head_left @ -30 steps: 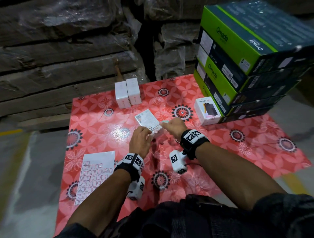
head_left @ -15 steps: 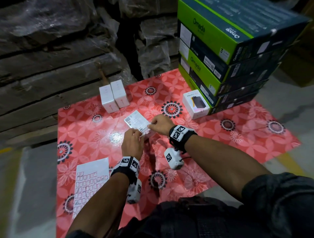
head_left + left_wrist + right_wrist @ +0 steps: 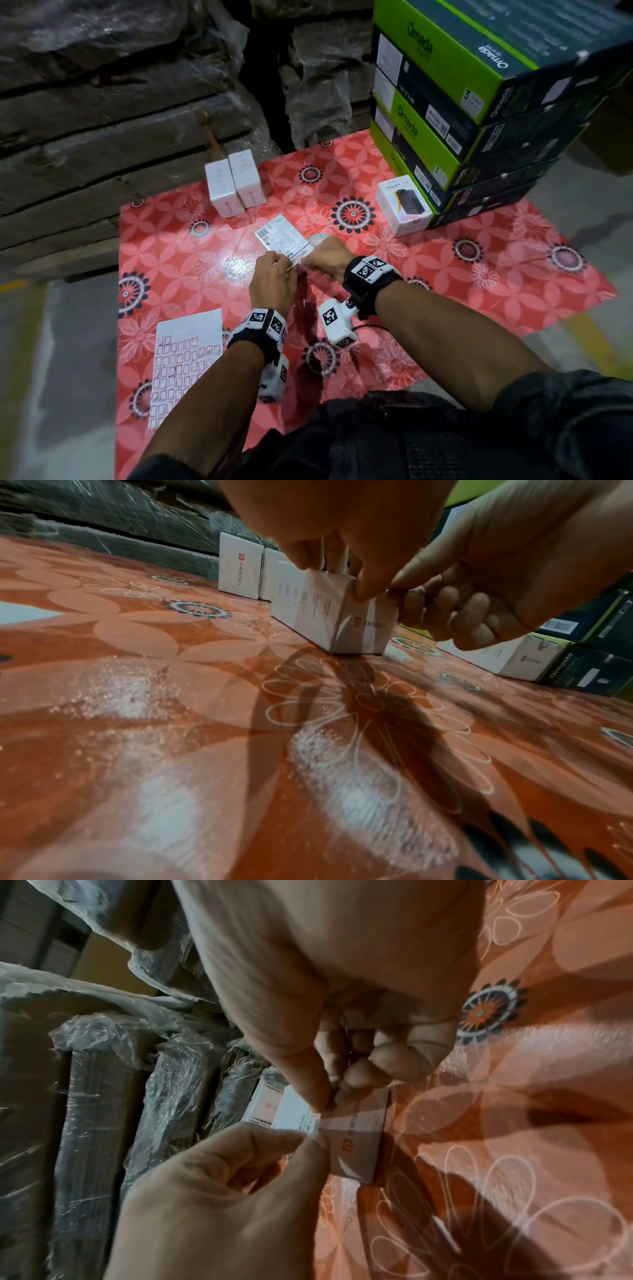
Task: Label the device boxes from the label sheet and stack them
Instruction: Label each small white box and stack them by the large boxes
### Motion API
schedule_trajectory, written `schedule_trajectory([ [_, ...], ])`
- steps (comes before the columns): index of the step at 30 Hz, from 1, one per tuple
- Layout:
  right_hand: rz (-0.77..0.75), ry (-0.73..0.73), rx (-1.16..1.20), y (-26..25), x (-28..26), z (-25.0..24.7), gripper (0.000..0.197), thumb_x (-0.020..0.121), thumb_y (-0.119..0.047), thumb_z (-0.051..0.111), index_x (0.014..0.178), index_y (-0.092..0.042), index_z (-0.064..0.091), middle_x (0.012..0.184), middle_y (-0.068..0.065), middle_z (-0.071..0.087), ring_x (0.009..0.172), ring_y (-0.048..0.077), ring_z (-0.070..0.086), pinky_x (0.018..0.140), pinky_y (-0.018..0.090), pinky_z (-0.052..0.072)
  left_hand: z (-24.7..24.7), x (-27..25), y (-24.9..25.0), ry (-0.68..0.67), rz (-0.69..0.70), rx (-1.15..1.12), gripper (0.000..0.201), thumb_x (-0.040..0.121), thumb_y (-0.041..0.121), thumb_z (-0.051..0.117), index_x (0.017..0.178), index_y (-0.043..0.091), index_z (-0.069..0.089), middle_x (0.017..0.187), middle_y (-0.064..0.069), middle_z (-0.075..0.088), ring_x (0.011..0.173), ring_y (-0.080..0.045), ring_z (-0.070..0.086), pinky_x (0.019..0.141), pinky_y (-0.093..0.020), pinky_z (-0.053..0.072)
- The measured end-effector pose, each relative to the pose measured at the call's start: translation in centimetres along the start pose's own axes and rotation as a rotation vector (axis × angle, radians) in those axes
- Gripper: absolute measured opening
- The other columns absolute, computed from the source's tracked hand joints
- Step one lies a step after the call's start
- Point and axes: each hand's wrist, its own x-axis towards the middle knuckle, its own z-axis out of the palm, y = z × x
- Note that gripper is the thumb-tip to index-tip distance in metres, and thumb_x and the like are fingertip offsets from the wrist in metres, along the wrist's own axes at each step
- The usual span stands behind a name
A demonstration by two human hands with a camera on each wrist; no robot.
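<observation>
Together, both hands [image 3: 301,270] on white box [image 3: 281,236]

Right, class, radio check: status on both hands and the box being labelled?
Left hand and right hand both pinching at the white box, near top edge. Box flat on the red mat. Label sheet left. Nothing in the way.

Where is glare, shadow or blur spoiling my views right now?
Head view: a bright glare patch on the red tablecloth just left of the left hand; frame edges smear. Left wrist view: white glare streaks and dark hand shadows on the cloth, foreground blurred, small white box fairly sharp. Right wrist view: dim, soft, right hand looms large, shadows cross the cloth.
</observation>
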Motion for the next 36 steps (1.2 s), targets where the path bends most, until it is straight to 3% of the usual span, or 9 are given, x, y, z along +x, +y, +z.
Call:
schedule_trajectory([
  [9,-0.038,0.05,-0.022,0.3,-0.7,0.4,0.026,0.081,0.007,0.067,0.061,-0.005,0.057,0.048,0.003,0.053,0.035,0.01,0.048,0.034,0.019,0.034,-0.1,-0.1,-0.1,0.018,0.022,0.002,0.017,0.084,0.016,0.072,0.075,0.005,0.062,0.087,-0.01,0.058,0.085,-0.028,0.053,0.06,-0.028,0.033],
  [12,-0.054,0.088,-0.065,0.7,-0.2,1.0,0.019,0.078,0.004,0.07,0.064,-0.003,0.06,0.066,0.012,0.061,0.062,0.029,0.064,0.053,0.037,0.053,0.0,0.0,-0.1,0.014,0.017,0.001,0.017,0.085,0.016,0.071,0.075,0.005,0.062,0.087,-0.009,0.058,0.086,-0.027,0.053,0.06,-0.028,0.033],
  [15,-0.052,0.129,-0.093,0.7,0.0,1.6,0.008,0.076,0.002,0.07,0.071,0.002,0.064,0.074,0.017,0.065,0.082,0.043,0.071,0.07,0.056,0.058,0.0,0.0,-0.1,0.012,0.02,0.003,0.016,0.085,0.016,0.071,0.076,0.005,0.062,0.087,-0.009,0.058,0.086,-0.028,0.054,0.06,-0.028,0.034],
  [20,-0.066,0.222,-0.241,0.6,0.0,1.8,0.012,0.084,-0.015,0.072,0.08,-0.004,0.07,0.082,0.012,0.073,0.078,0.03,0.072,0.071,0.045,0.062,-0.1,0.0,0.0,0.013,0.009,-0.005,0.016,0.086,0.016,0.07,0.077,0.004,0.063,0.089,-0.009,0.058,0.088,-0.028,0.053,0.06,-0.029,0.034],
  [26,-0.147,0.259,-0.412,1.4,0.3,1.6,0.026,0.087,-0.035,0.073,0.07,-0.016,0.07,0.071,0.001,0.072,0.068,0.024,0.071,0.065,0.043,0.061,0.1,0.0,-0.1,0.008,0.005,0.003,0.016,0.087,0.016,0.068,0.078,0.004,0.064,0.089,-0.009,0.059,0.087,-0.027,0.053,0.059,-0.028,0.035],
  [28,-0.191,0.249,-0.536,1.4,0.1,0.9,0.029,0.089,-0.04,0.072,0.067,-0.021,0.066,0.068,-0.005,0.07,0.063,0.016,0.068,0.059,0.034,0.058,0.0,0.0,-0.1,0.01,0.017,0.017,0.015,0.086,0.016,0.07,0.077,0.005,0.064,0.088,-0.009,0.059,0.086,-0.027,0.054,0.058,-0.027,0.035],
  [31,-0.287,0.302,-0.831,1.0,-0.4,0.0,0.026,0.087,-0.046,0.07,0.083,-0.021,0.063,0.077,-0.007,0.063,0.071,0.017,0.065,0.06,0.03,0.053,-0.2,-0.1,-0.1,0.018,0.039,0.038,0.015,0.083,0.015,0.072,0.076,0.005,0.063,0.086,-0.009,0.059,0.082,-0.027,0.055,0.057,-0.026,0.034],
  [34,-0.395,0.319,-1.102,0.5,-0.2,-0.3,0.054,0.084,-0.049,0.072,0.116,-0.012,0.053,0.112,0.006,0.057,0.093,0.027,0.062,0.077,0.04,0.052,-0.2,0.0,-0.1,0.017,0.04,0.043,0.016,0.083,0.016,0.072,0.076,0.005,0.064,0.085,-0.008,0.059,0.081,-0.026,0.054,0.057,-0.026,0.034],
  [36,-0.44,0.276,-1.223,0.1,-0.3,-0.5,0.063,0.083,-0.052,0.072,0.123,-0.009,0.051,0.121,0.01,0.053,0.096,0.029,0.062,0.075,0.04,0.051,-0.2,0.0,-0.1,0.012,0.042,0.048,0.016,0.083,0.017,0.072,0.076,0.006,0.064,0.085,-0.007,0.059,0.08,-0.025,0.054,0.057,-0.027,0.034],
])
